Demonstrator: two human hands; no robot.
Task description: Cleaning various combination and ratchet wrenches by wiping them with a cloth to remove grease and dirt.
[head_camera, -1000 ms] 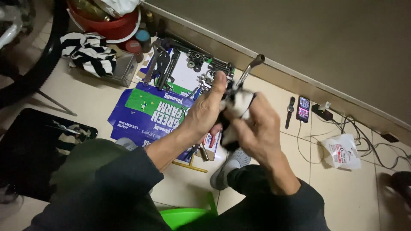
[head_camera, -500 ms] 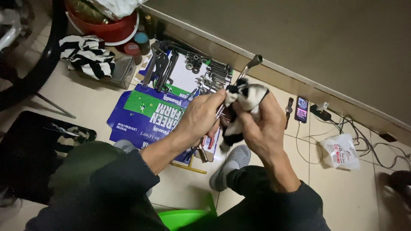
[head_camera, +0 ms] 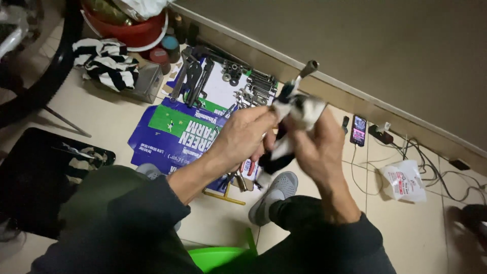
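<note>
Wiping under way, tool half out of rag

Held up over the floor, between both hands: a thin metal tool (head_camera: pixel 308 67), socket-like tip poking up and to the right, lower shaft buried in a white and black rag (head_camera: pixel 304 109). Right hand (head_camera: pixel 317 147) clenched round the rag and the shaft within it, thumb side towards the camera. Left hand (head_camera: pixel 243 134) pinching closed at the rag's near edge, fingertips meeting by the shaft; whether on cloth alone or on metal too, cannot tell.

Judged from this: cleaning of the tool in mid course. Bare tip looking dull grey and dry, so perhaps done at that end; covered part impossible to check. Dark patches on the rag either soil or print, unclear which.

Below the hands, on a flattened blue and green cardboard box (head_camera: pixel 172 132): a spread of wrenches (head_camera: pixel 195 78) and a cluster of sockets and small steel parts (head_camera: pixel 248 86), all lying loose, none wrapped or in hand. No telling from here which of them are wiped.

Round about: a striped cloth (head_camera: pixel 104 61) beside a red bucket (head_camera: pixel 132 30), a phone (head_camera: pixel 358 130) near the wall with cables (head_camera: pixel 431 152), a white bag (head_camera: pixel 404 180), a grey shoe (head_camera: pixel 276 193) just under the hands, a green stool (head_camera: pixel 218 256) at the bottom edge.
</note>
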